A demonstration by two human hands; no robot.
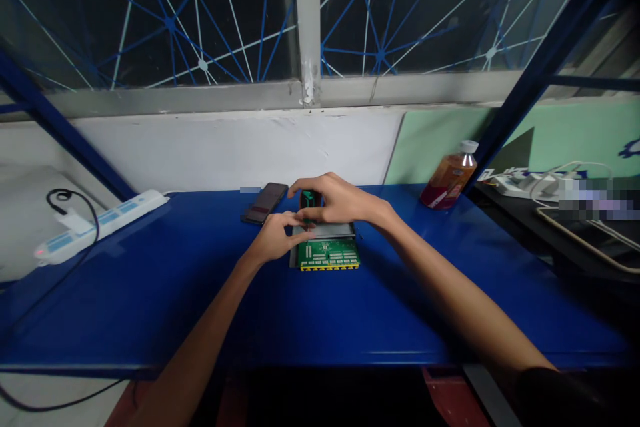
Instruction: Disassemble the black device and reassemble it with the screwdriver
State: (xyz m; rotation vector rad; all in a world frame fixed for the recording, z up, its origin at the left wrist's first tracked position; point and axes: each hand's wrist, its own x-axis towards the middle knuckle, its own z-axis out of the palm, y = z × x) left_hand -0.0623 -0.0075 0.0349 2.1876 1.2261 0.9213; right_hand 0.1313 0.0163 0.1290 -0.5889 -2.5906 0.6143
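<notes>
On the desk in front of me lies a green circuit board (pixel 329 254) with a row of yellow parts along its near edge. Behind the board's near part is a flat grey metal piece (pixel 333 231), partly covered by my hands. My right hand (pixel 345 199) arches over it, thumb and fingers curled around a small dark-and-green object (pixel 310 199) whose kind I cannot make out. My left hand (pixel 277 237) is at the left side of the board, fingers pressed together by the grey piece. Whatever its fingertips hold is hidden.
A phone (pixel 267 203) lies left of the hands on the blue desk (pixel 200 307). Farther left is a white power strip (pixel 105 225) with a black cable. A drink bottle (pixel 449 177) stands at the back right. A wall and window close off the back.
</notes>
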